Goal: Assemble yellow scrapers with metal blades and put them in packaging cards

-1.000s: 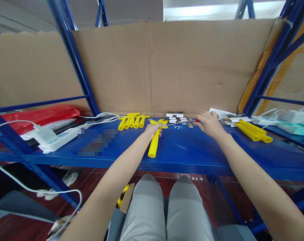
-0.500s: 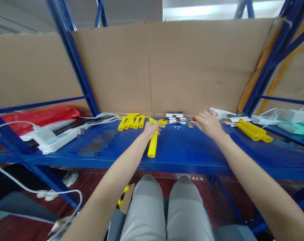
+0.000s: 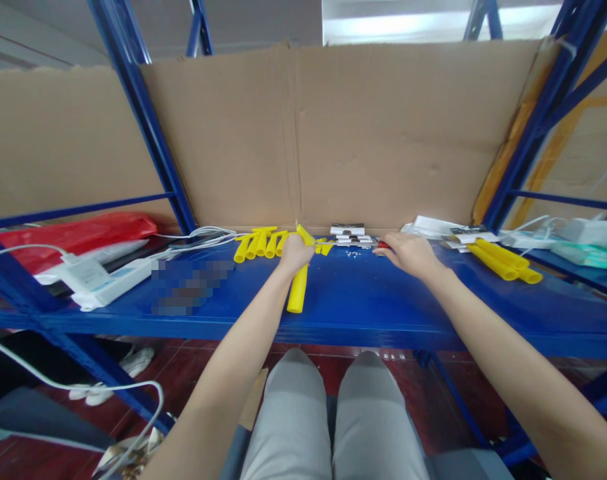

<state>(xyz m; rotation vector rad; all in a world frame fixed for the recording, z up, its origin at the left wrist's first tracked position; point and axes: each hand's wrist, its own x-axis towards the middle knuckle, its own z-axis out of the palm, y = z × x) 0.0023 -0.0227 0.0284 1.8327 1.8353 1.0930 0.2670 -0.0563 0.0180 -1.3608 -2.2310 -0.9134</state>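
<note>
The left hand (image 3: 296, 253) grips a yellow, tubular T-shaped piece (image 3: 297, 291) over the blue metal worktop (image 3: 356, 303), seemingly to steady it, while the right hand (image 3: 408, 251) holds a slim red-handled, metal-shafted tool (image 3: 383, 245) sideways toward it.

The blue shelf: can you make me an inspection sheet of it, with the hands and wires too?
Surface: blue shelf, small pale bits scattered around its middle.
Job's things: held yellow piece, red-handled tool, row of yellow pieces.
Clutter: red bag at left, black-and-white packets at back.
Hands: left hand grips the held yellow piece; right hand grips the red-handled tool.
Cables: white cables, back left.
Surroundings: cardboard behind, blue posts either side.
</note>
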